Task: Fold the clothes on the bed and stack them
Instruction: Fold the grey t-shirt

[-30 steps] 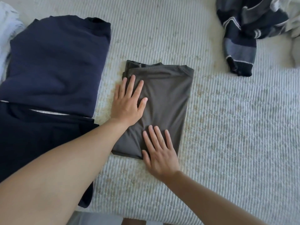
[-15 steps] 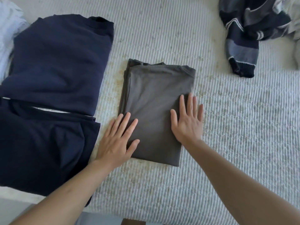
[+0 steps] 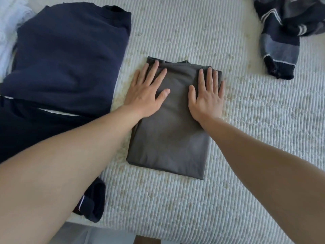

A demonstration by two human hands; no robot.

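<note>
A folded grey garment (image 3: 168, 143) lies as a neat rectangle in the middle of the white ribbed bed cover (image 3: 255, 138). My left hand (image 3: 146, 90) presses flat on its far left part, fingers straight and spread. My right hand (image 3: 207, 94) lies flat on its far right part, fingertips near the top edge. To the left sits a folded navy sweater (image 3: 70, 55), with a darker navy garment (image 3: 31, 131) just in front of it. A crumpled striped navy and grey garment (image 3: 284, 37) lies unfolded at the far right.
White fabric (image 3: 10, 32) shows at the far left edge behind the navy sweater. The bed's near edge (image 3: 158, 233) runs along the bottom, with floor below it. Bare bed cover stretches to the right of the grey garment.
Both hands have slid away from me, from the near half of the grey garment up to its far edge, staying flat on it. The garment itself has stayed where it was.
</note>
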